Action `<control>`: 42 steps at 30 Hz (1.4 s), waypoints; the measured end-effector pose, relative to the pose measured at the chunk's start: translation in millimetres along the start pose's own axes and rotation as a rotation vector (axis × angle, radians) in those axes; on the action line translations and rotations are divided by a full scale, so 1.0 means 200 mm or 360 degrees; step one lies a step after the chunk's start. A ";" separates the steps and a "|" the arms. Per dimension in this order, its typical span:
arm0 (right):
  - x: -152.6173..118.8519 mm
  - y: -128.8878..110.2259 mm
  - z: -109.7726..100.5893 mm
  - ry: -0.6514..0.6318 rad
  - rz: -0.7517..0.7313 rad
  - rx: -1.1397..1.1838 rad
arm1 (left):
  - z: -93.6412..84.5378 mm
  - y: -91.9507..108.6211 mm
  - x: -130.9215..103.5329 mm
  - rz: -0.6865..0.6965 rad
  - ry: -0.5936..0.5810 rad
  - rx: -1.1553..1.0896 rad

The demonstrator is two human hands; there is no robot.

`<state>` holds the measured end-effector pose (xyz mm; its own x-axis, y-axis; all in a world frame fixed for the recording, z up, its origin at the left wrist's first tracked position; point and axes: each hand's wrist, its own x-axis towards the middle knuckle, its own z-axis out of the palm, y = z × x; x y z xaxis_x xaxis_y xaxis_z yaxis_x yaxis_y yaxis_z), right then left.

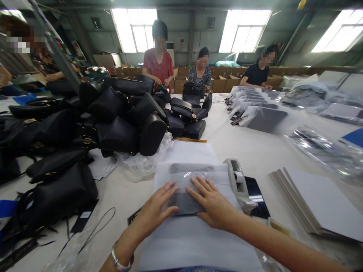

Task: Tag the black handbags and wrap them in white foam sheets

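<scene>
A dark, flat-lying item (184, 202), seemingly a black bag, shows through thin white tissue paper (218, 175) in front of me. My left hand (159, 204) rests on the left part of the wrapped item, fingers stretched out. Flat on its right part lies my right hand (208, 200), with the fingers spread. A shiny clear patch, perhaps tape, shows on the paper just beyond my fingertips. More white paper (198, 245) extends toward me under the item. A black tag with light lettering (133, 216) sticks out beside my left wrist.
Black handbags (119, 132) are heaped on the left of the white table. A tape dispenser (236, 177) and a phone (256, 196) stand close on the right, then grey boards (320, 204). Wrapped bags (263, 117) line the far right. Several people work across the table.
</scene>
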<state>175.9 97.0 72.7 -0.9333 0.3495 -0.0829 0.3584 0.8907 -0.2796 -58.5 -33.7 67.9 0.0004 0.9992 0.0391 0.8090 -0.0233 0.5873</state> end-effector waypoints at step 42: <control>0.35 0.80 -0.63 0.0694 0.0187 0.0263 | -0.22 -0.07 0.87 -0.0126 0.0696 -0.0043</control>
<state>170.9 301.3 143.5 -0.7769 0.5658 0.2763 0.4192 0.7922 -0.4435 -95.0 138.9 101.2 -0.3141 0.8910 0.3279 0.7811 0.0462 0.6227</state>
